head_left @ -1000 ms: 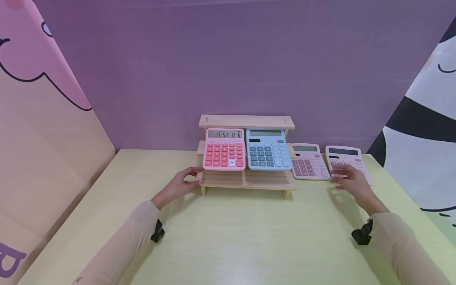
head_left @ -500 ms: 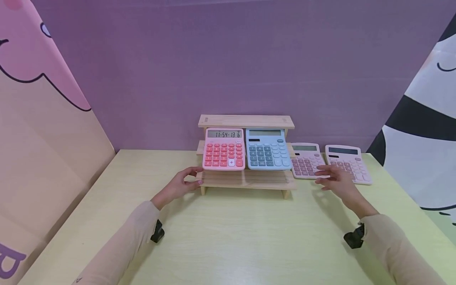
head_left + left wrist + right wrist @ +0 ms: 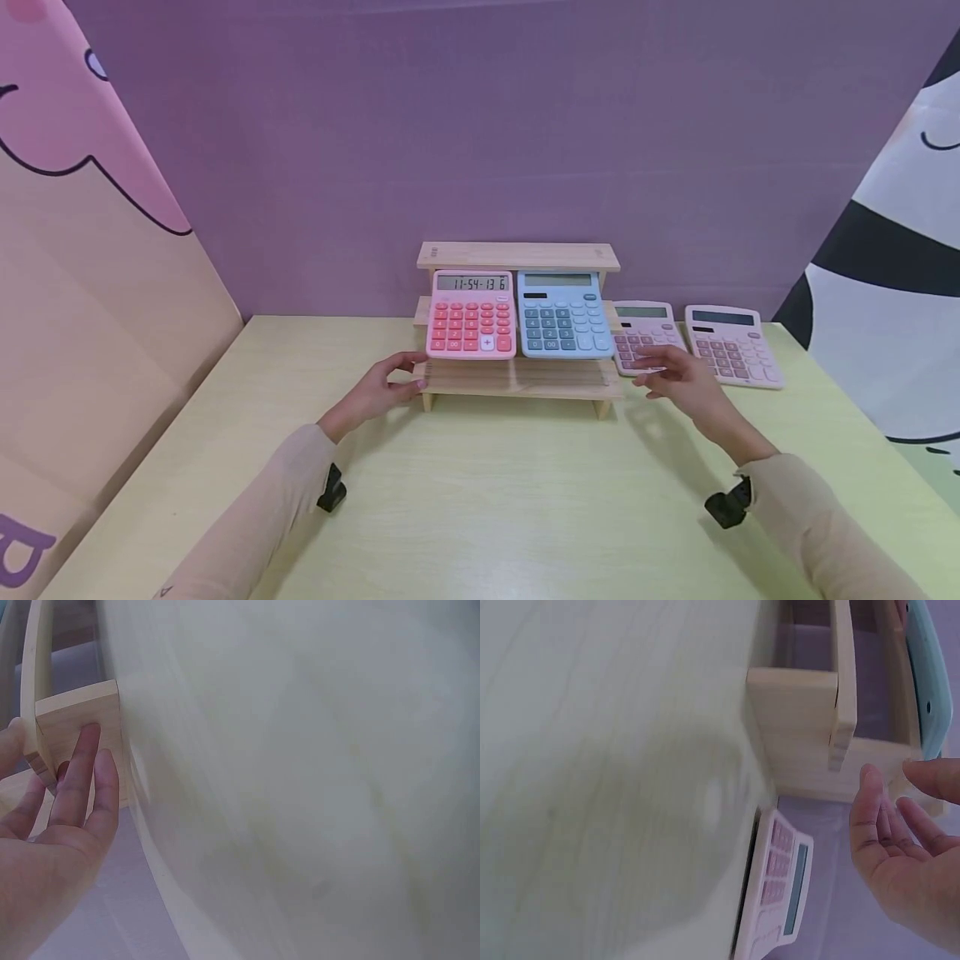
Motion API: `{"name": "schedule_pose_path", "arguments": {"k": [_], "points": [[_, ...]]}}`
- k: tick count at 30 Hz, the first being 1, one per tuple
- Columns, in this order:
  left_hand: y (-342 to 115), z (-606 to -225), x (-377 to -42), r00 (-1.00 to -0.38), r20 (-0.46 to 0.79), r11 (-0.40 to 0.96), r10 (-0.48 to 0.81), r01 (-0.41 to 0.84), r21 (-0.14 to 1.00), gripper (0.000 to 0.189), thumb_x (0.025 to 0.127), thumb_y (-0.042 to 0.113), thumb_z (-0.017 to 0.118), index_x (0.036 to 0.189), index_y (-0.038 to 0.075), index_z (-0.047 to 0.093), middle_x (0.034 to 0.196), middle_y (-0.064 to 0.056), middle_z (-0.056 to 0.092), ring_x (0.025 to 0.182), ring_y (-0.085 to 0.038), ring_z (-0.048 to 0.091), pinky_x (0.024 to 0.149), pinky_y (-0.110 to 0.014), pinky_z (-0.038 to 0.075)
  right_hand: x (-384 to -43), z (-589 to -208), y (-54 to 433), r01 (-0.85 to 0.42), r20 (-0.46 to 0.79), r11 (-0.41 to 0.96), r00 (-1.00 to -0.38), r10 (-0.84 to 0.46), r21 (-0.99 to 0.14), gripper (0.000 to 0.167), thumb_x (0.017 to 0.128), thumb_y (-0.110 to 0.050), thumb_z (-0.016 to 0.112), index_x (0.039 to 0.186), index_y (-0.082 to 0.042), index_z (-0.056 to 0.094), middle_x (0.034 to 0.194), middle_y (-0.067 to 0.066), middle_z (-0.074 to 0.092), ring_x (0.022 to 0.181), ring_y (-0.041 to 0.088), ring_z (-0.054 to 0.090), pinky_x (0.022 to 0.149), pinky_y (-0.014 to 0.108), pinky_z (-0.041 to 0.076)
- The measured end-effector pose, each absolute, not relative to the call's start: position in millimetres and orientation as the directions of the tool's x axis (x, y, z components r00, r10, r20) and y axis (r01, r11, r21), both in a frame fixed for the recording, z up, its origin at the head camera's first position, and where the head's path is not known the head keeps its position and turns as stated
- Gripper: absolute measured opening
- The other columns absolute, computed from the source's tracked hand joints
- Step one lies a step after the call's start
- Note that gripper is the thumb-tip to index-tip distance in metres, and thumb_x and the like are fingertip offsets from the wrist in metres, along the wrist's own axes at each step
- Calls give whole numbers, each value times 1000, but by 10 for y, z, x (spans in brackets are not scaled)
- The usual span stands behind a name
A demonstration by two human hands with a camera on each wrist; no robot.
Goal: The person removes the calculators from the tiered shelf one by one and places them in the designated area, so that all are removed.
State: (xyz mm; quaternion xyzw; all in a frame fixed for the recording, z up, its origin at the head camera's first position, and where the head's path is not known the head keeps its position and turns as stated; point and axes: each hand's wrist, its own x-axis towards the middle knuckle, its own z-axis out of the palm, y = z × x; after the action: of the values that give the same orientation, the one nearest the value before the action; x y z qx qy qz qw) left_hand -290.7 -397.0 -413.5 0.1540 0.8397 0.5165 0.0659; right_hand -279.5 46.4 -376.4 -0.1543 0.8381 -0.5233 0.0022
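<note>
A three-tier wooden stand (image 3: pixel 517 377) bears a pink calculator (image 3: pixel 472 315) and a blue calculator (image 3: pixel 566 315), side by side and leaning back. My left hand (image 3: pixel 372 393) holds the left end of the stand's bottom board; in the left wrist view its thumb and fingers (image 3: pixel 73 784) lie on either side of the board's end. My right hand (image 3: pixel 686 385), holding nothing, hovers with bent, parted fingers right of the stand. Behind it, a pale pink calculator (image 3: pixel 641 329) is partly covered. A second pale pink calculator (image 3: pixel 733 346) lies farther right.
All of it stands on a light wood-look table (image 3: pixel 510 500) against a purple backdrop (image 3: pixel 525 125). Printed cartoon panels flank both sides. A black wrist camera (image 3: pixel 729 502) sits at the right sleeve, and another wrist camera (image 3: pixel 332 488) at the left.
My right hand has moved left, from over the far-right calculator to in front of the nearer pale pink one, toward the stand. The left hand stays at the stand's end.
</note>
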Motion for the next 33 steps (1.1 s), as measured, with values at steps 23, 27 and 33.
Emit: {"name": "schedule_pose_path", "arguments": {"k": [23, 27, 33], "points": [[-3984, -4179, -2945, -945, 33, 395, 326, 168, 903, 50, 89, 20, 60, 134, 12, 42, 124, -16, 41, 98, -25, 55, 84, -32, 53, -2792, -3605, 71, -247, 172, 290, -950, -259, -925, 41, 92, -4, 50, 131, 3, 37, 109, 1, 55, 91, 9, 62, 77, 25, 54], [-3978, -4183, -2948, -944, 38, 389, 329, 172, 905, 50, 89, 19, 60, 134, 11, 42, 124, -16, 41, 98, -25, 55, 84, -32, 53, -2800, -3587, 41, -230, 162, 274, -955, -249, -934, 44, 92, -6, 50, 132, 4, 34, 109, 3, 54, 89, 5, 62, 77, 23, 54], [-3976, -4169, -2937, -943, 48, 381, 330, 180, 907, 48, 89, 16, 60, 133, 10, 43, 122, -15, 41, 97, -24, 55, 83, -30, 54, -2798, -3555, -16, -181, 131, 239, -969, -210, -954, 48, 91, -8, 54, 132, 5, 33, 106, 1, 53, 87, 2, 61, 77, 21, 53]]}}
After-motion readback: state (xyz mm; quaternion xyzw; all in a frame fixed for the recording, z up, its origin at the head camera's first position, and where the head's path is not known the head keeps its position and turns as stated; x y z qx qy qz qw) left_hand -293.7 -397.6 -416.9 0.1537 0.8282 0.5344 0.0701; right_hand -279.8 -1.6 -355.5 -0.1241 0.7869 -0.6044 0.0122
